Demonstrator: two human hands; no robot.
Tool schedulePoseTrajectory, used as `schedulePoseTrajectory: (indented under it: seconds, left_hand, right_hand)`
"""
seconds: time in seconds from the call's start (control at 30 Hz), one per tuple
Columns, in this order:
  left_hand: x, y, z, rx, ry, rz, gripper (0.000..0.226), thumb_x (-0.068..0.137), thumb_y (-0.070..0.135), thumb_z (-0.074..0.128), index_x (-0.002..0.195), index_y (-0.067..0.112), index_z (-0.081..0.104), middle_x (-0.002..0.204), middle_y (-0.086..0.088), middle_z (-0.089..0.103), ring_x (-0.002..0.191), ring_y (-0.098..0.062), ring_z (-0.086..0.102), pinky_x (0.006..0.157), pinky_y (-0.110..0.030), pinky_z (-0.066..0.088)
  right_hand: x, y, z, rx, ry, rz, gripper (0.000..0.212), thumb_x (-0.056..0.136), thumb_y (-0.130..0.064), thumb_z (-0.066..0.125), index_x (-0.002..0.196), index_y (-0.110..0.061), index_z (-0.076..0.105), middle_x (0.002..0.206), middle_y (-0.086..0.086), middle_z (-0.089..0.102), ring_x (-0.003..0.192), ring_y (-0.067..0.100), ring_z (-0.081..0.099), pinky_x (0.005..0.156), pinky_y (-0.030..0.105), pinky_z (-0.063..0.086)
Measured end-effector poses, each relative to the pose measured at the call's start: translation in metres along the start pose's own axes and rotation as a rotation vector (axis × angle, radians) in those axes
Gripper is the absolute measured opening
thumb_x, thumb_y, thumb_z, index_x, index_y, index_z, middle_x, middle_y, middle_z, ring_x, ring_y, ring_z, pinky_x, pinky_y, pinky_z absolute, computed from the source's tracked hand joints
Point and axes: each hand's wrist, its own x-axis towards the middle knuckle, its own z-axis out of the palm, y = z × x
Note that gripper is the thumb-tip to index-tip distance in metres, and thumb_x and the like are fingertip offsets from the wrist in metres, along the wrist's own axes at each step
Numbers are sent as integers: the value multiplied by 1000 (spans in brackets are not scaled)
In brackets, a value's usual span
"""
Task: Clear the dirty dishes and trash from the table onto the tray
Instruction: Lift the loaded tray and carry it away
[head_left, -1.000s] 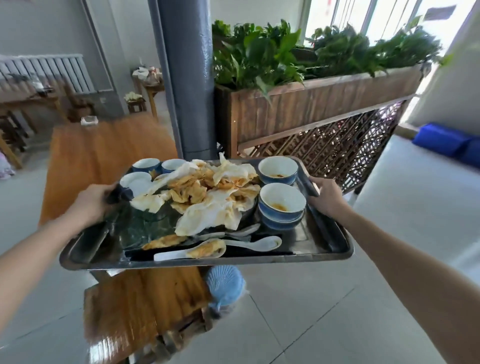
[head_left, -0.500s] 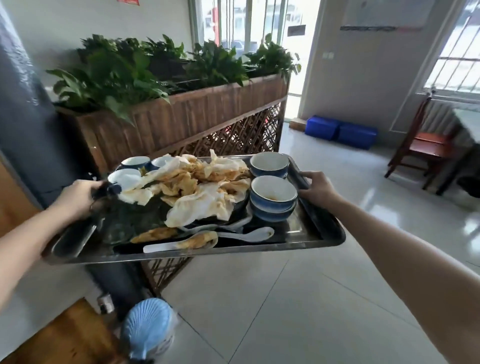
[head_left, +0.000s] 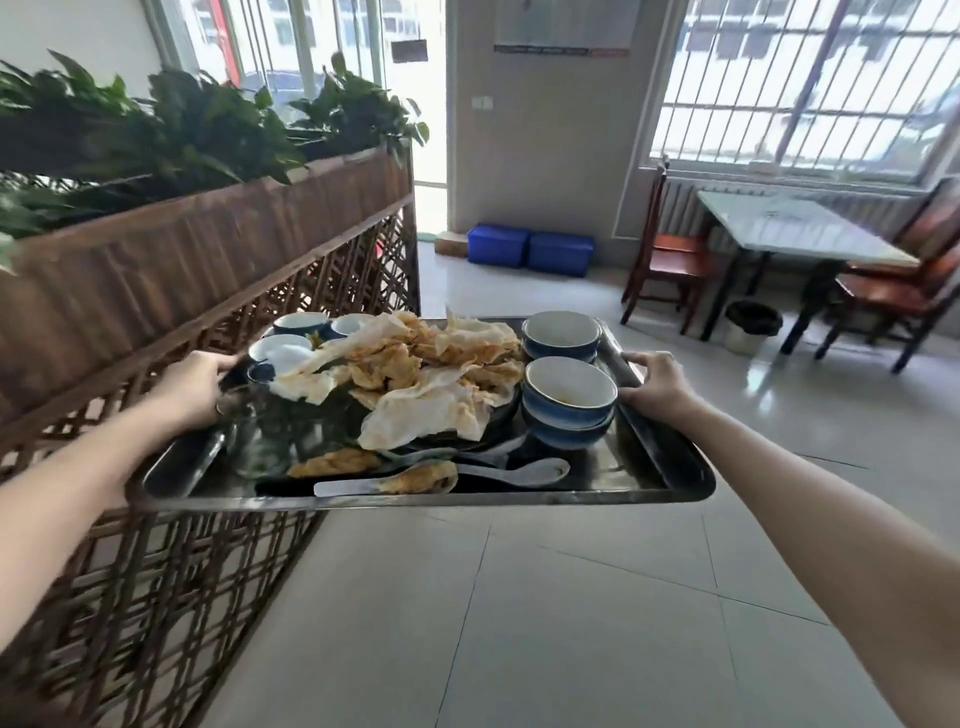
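Head view: curled fingers (head_left: 641, 359) of the right hand (head_left: 657, 387) grip the right rim of the dark rectangular metal tray (head_left: 467, 501); the left hand (head_left: 189, 389) grips its left rim. Held above the pale tiled floor (head_left: 571, 623), the tray carries stacked blue-and-white ceramic bowls (head_left: 569, 400), crumpled stained paper napkins (head_left: 426, 410) and white ceramic spoons (head_left: 514, 473).

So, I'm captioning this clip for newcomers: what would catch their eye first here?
The metal tray, held in mid-air above the tiled floor, left hand and right hand gripping its side rims. A heap of stained, crumpled napkins fills its middle, with stacked blue bowls to the right. A wooden planter of leafy plants runs along the left.
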Motion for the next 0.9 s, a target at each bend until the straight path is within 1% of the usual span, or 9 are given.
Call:
schedulePoseTrajectory:
  seconds: [0.1, 0.17, 0.27, 0.37, 0.5, 0.6, 0.73, 0.83, 0.9]
  left_hand:
    - [72, 24, 19, -20, -39, 50, 49, 79, 16, 78, 125, 9, 63, 112, -26, 66, 106, -39, 61, 71, -34, 36]
    - [121, 42, 27, -37, -56, 86, 49, 79, 19, 78, 125, 10, 64, 113, -25, 66, 105, -39, 61, 72, -34, 36]
    - [190, 69, 38, -28, -83, 176, 44, 78, 20, 79, 119, 10, 68, 103, -24, 69, 98, -37, 64, 72, -37, 40]
    - [251, 93, 52, -35, -98, 251, 44, 77, 18, 79, 119, 8, 68, 101, -24, 70, 96, -35, 65, 69, -34, 38]
    - [333, 127, 73, -47, -115, 304, 47, 78, 16, 78, 123, 10, 66, 101, -22, 70, 98, -32, 65, 69, -31, 36]
    - [389, 151, 92, -30, -108, 313, 43, 79, 18, 77, 120, 10, 67, 104, -23, 69, 101, -37, 64, 72, -32, 38]
    - [464, 181, 123, -26, -120, 298, 41, 80, 20, 75, 119, 10, 68, 107, -22, 68, 104, -36, 63, 76, -34, 40]
    - [520, 207, 146, -26, -137, 276, 43, 81, 18, 75, 122, 10, 66, 114, -21, 67, 109, -34, 62, 83, -34, 43]
    - [560, 227, 156, -18, -127, 268, 46, 80, 16, 75, 124, 10, 64, 116, -22, 66, 110, -34, 61, 85, -35, 43]
  right_hand:
    - [39, 14, -2, -2, 55, 64, 51, 73, -5, 73, 122, -11, 65, 117, 12, 67, 109, 25, 60, 82, 24, 41]
    - [67, 19, -6, -9, 106, 83, 46, 74, -1, 72, 120, -5, 65, 117, 16, 67, 110, 29, 60, 78, 21, 36]
    - [108, 22, -15, -68, 179, 94, 36, 78, -1, 70, 114, 1, 67, 113, 22, 67, 105, 35, 60, 76, 28, 34]
    - [152, 31, -27, -90, 193, 107, 35, 78, -4, 71, 113, 0, 68, 111, 22, 68, 104, 34, 61, 80, 32, 38]
    - [217, 55, -32, -91, 161, 171, 42, 77, -5, 72, 119, -7, 66, 111, 16, 69, 103, 31, 61, 79, 32, 42]
    - [268, 74, -26, -89, 183, 214, 50, 77, -5, 73, 126, -7, 62, 121, 14, 65, 111, 30, 59, 81, 27, 39]
    - [351, 105, -21, -70, 192, 201, 49, 76, -3, 73, 124, -7, 63, 117, 14, 67, 106, 27, 61, 78, 25, 38]
    - [422, 127, -21, -46, 175, 195, 48, 75, -4, 73, 122, -9, 65, 114, 14, 68, 104, 27, 62, 82, 28, 42]
    - [472, 142, -24, -50, 170, 188, 48, 76, -5, 74, 123, -8, 64, 119, 14, 66, 110, 28, 60, 84, 26, 40]
